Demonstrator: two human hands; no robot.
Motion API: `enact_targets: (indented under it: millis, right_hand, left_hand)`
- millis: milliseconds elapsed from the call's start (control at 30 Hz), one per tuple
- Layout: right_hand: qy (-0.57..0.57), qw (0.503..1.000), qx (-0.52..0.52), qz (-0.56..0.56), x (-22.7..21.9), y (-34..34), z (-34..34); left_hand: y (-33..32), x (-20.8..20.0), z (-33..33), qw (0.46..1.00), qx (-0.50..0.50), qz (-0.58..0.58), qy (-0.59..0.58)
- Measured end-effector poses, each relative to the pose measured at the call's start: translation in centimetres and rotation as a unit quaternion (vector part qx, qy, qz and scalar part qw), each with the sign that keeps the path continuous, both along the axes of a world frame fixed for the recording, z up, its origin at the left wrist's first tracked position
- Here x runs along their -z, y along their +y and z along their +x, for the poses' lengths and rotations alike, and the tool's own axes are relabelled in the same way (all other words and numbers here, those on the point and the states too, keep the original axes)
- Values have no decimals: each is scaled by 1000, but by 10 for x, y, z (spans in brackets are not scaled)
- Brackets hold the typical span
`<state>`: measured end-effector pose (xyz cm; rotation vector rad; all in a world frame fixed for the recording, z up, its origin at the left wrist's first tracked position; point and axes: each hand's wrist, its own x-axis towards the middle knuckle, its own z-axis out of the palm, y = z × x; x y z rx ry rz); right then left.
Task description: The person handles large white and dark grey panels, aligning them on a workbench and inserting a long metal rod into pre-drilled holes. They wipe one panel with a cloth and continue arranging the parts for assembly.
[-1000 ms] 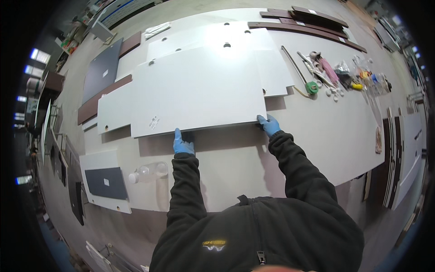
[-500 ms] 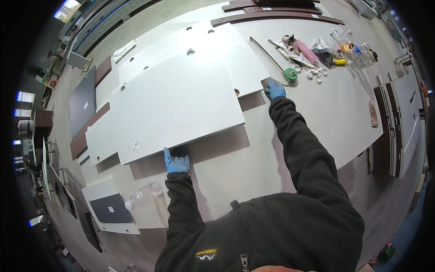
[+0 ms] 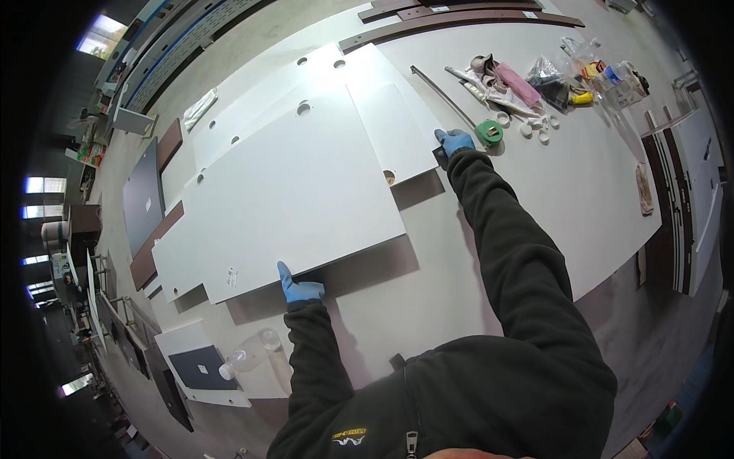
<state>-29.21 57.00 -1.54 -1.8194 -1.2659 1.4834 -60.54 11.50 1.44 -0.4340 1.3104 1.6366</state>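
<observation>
Several white panels with round holes lie stacked on a pale table. My left hand (image 3: 301, 286), in a blue glove, grips the near edge of the top white panel (image 3: 306, 183), its thumb at the edge and its fingertips hidden. My right hand (image 3: 456, 141), also blue-gloved, is closed on a small dark flat piece (image 3: 440, 157) beside the right end of a lower white panel (image 3: 410, 126); what the piece is I cannot make out. Next to that hand lies a green tape measure (image 3: 488, 133) with a long narrow strip (image 3: 443, 96) running away from it.
White caps (image 3: 526, 130), rags (image 3: 517, 84), a plastic bag (image 3: 547, 76) and a clear bottle (image 3: 621, 86) lie at the far right. Dark brown strips (image 3: 466, 27) line the far edge. Another clear bottle (image 3: 251, 354) and a dark panel (image 3: 202, 367) are at the near left.
The whole view has shifted slightly. The small piece in my right hand has turned from showing a greyish face to looking dark. My left hand remains at the panel's near edge.
</observation>
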Motion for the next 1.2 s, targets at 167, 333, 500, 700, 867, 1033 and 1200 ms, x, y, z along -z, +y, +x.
enact_targets:
  millis: [167,333,500,700,867,1033,1200]
  right_hand:
    - [28,1000,5,-14,-13,-5,-2]
    - [52,997,63,-9,-11,-27,6]
    - [-62,973,-33,220,-44,-147,60]
    - [-362,837,-294,287,-90,-324,178]
    - [-377,828,-295,293,-62,-346,196]
    - [-367,835,-292,287,-49,-348,200]
    - [-369,817,-364,252,-66,-352,217]
  left_hand:
    - [14,-7,6,991,-120,23,-58]
    - [11,-10,7,991,-113,50,-49]
    - [13,-9,4,996,-38,70,-37]
    - [39,-20,21,996,13,-19,-81]
    - [58,-22,10,995,-8,-55,-81]
    - [66,-25,1,995,-32,-21,-90]
    - [77,-35,37,998,-54,-36,-11]
